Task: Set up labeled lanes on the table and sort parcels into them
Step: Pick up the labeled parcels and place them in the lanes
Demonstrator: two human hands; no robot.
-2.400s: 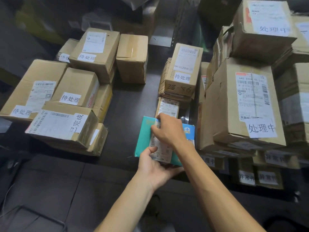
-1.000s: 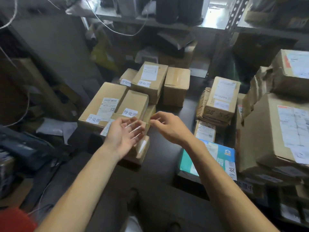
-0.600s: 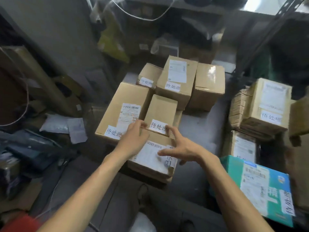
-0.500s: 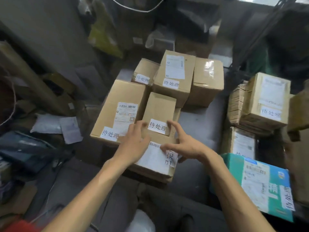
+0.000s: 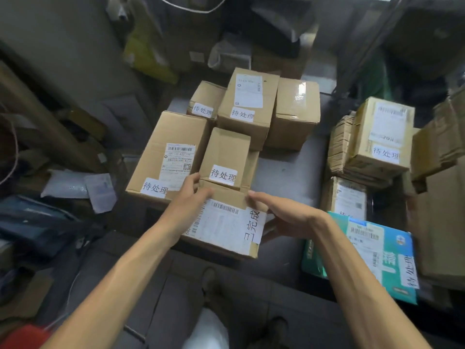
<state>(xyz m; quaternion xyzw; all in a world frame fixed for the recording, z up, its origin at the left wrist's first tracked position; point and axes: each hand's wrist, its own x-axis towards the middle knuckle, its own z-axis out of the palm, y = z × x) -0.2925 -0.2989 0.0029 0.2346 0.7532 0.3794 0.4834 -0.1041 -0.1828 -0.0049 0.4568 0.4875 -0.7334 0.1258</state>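
Note:
A brown box with a shipping label and a white "已完成" tag sits at the near edge of the left group of parcels. My left hand holds its far left corner, thumb raised behind the edge. My right hand wraps its right side, thumb on top and fingers below. Just behind stands a small box tagged "待处理", and left of that a larger box with the same tag. A teal parcel lies under my right forearm.
More tagged brown boxes stand further back on the dark table. A second stack rises at the right, with big cartons beyond. Bags and clutter fill the floor at the left.
Both hands left the teal parcel, swung left to the "已完成" box and closed in on its two sides. The view turned left with them.

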